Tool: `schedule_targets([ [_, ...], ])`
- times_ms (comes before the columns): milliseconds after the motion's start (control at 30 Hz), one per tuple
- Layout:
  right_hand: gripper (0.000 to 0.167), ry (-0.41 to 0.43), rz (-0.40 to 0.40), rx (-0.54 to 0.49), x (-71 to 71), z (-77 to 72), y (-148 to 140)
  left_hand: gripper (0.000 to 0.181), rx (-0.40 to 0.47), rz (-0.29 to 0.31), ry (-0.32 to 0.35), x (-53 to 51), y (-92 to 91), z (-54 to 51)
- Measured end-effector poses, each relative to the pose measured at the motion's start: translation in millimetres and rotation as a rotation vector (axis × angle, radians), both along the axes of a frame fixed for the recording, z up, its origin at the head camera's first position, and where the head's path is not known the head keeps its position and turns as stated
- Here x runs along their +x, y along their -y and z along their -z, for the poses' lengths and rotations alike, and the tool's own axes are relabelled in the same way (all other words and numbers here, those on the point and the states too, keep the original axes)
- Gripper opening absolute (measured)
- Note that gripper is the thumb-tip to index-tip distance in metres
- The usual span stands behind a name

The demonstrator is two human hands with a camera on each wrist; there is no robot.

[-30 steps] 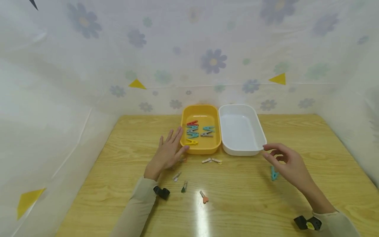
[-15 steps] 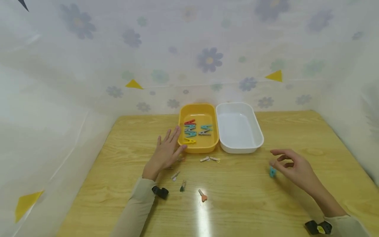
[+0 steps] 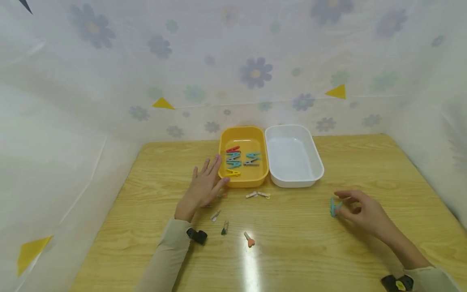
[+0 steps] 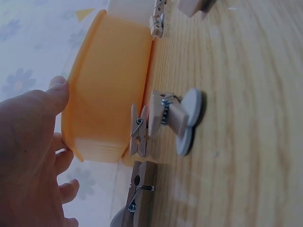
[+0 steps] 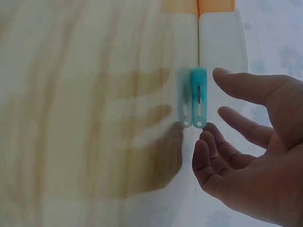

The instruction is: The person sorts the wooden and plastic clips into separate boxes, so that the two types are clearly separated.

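My left hand (image 3: 200, 190) rests against the left side of a yellow plastic box (image 3: 244, 183), its fingers fairly straight. Several plastic clothespins lie inside: red, teal, grey and a yellow clothespin (image 3: 233, 173). In the left wrist view, the thumb and a fingertip touch the box rim. My right hand (image 3: 366, 214) is at a teal clothespin (image 3: 333, 207) on the table, right of the boxes. Thumb and index finger stand apart around the clothespin; the right wrist view shows a gap beside it. Whether the thumb touches it is unclear.
A white box (image 3: 294, 182) stands against the yellow one, on its right. Wooden clothespins with small shapes lie in front, among them an orange-heart clothespin (image 3: 249, 240) and a dark green one (image 3: 225, 228). A flowered sheet (image 3: 255, 73) hangs behind the wooden table (image 3: 292, 251).
My right hand has moved from the white box's near right corner down and right to the teal clothespin. My left hand stays at the yellow box. The head view has shifted slightly.
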State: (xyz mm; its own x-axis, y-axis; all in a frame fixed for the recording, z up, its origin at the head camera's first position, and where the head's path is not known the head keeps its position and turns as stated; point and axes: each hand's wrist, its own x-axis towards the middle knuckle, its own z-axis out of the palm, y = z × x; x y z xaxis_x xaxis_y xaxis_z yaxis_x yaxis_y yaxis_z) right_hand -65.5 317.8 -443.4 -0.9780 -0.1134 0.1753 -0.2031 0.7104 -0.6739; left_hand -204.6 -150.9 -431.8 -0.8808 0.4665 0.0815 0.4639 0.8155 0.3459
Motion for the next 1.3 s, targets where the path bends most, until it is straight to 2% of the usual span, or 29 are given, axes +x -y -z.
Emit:
schedule_targets([
  [133,0.052,0.075,0.037,0.028,3.1,0.4,2,0.08,0.002,0.001,-0.004,-0.4,-1.1,0.0],
  [233,0.057,0.098,0.054,0.038,4.5,1.6,5,0.079,-0.002,0.0,0.0,0.2,-1.1,-1.0],
  [600,0.065,0.069,0.015,0.084,-0.3,3.9,17,0.079,-0.005,0.002,0.014,1.3,0.3,-4.0],
  [867,0.059,0.076,0.001,0.1,-0.2,3.1,18,0.078,-0.012,0.001,0.015,0.4,-0.1,-3.6],
  [1133,0.057,-0.003,-0.011,0.07,1.8,-1.0,19,0.078,-0.008,0.003,0.01,0.9,-0.4,-3.2],
  [1300,0.057,-0.066,-0.01,0.046,1.6,-11.4,23,0.079,-0.004,-0.001,0.004,0.5,-0.5,-3.0],
])
